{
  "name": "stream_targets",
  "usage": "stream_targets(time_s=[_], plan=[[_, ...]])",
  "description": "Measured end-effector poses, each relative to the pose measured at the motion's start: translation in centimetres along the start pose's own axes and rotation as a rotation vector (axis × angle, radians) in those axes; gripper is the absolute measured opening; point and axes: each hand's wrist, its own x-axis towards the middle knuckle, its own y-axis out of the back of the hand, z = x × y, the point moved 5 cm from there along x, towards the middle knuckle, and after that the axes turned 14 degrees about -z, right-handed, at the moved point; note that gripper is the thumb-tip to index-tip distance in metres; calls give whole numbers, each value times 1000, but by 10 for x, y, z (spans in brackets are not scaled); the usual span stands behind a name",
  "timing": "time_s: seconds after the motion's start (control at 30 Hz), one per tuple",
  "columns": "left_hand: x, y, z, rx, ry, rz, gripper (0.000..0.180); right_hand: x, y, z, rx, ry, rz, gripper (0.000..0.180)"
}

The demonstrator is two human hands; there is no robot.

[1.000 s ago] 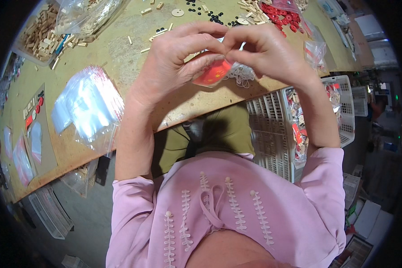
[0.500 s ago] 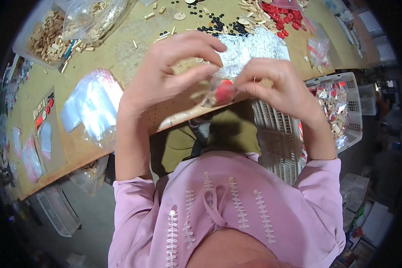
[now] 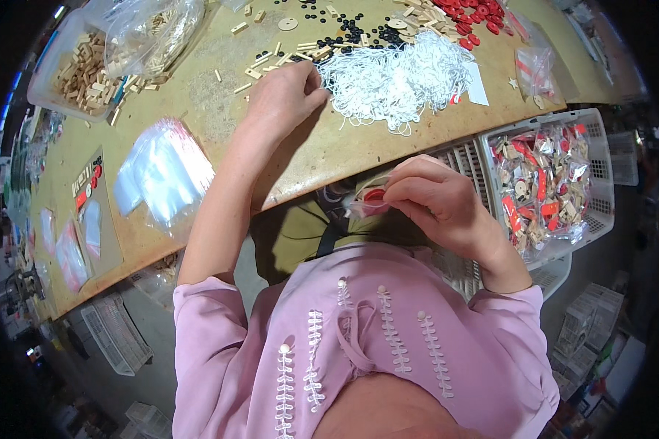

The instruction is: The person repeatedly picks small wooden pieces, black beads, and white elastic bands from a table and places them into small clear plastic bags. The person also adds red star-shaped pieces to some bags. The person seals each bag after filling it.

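Observation:
My right hand [image 3: 443, 201] pinches a small clear plastic bag [image 3: 362, 207] with red pieces inside it, held low just off the table's front edge. My left hand [image 3: 284, 91] is over the table with its fingers curled together at the left edge of a heap of white elastic cords [image 3: 399, 80]. What those fingertips hold, if anything, is hidden. Small wooden blocks and sticks [image 3: 255, 73] lie right beside that hand, and black beads [image 3: 351, 35] are strewn just beyond it.
Red discs [image 3: 479, 14] are piled at the far right. A white plastic basket [image 3: 599, 186] of filled bags stands right of the table. Flat empty bags [image 3: 165, 168] lie on the left. A clear tub [image 3: 44, 91] of wooden blocks stands at the far left.
My left hand has let go of the small bag and moved away, up and left to the cord heap. The right hand has lowered the bag toward me.

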Motion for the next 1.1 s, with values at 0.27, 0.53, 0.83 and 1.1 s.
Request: stream_targets(time_s=[0.27,0.53,0.83,1.1], plan=[[-61,30,-25,-253,154,-223,11,-12,2,15,27,-6,51,15],[-85,39,-28,-261,124,93,11,2,-2,6,58,27,29,17],[-62,16,-34,-230,57,22,11,15,0,-14,31,23,18,17],[-93,85,-69,-979,-144,302,8,46,21,-39,-32,148,95,16]])
